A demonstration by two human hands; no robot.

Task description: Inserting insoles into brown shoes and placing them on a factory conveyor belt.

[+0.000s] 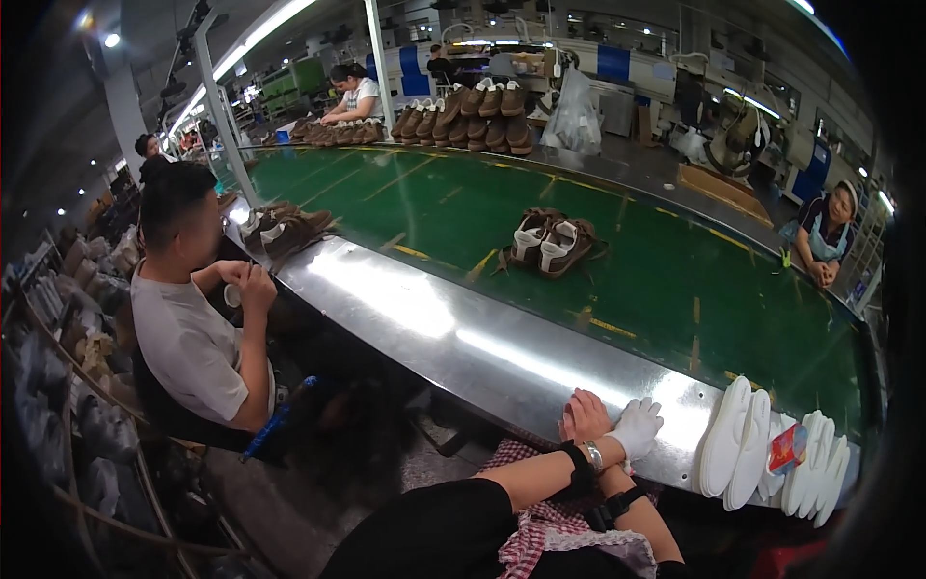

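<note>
My forearms cross at the wrists over the metal edge of the conveyor table. My left hand, in a white glove, lies on the right with its fingers apart and holds nothing. My right hand, bare, pokes out to the left from beneath the left wrist, its fingers loosely extended on the metal, also holding nothing. Right of the glove lie white insoles in pairs. A red and blue packet sits among them. On the green belt stands a pair of brown shoes with white linings.
At left, a seated person handles a small white item beside more brown shoes. Stacked brown shoes line the belt's far side, near another worker. A person in an apron leans on the far right edge.
</note>
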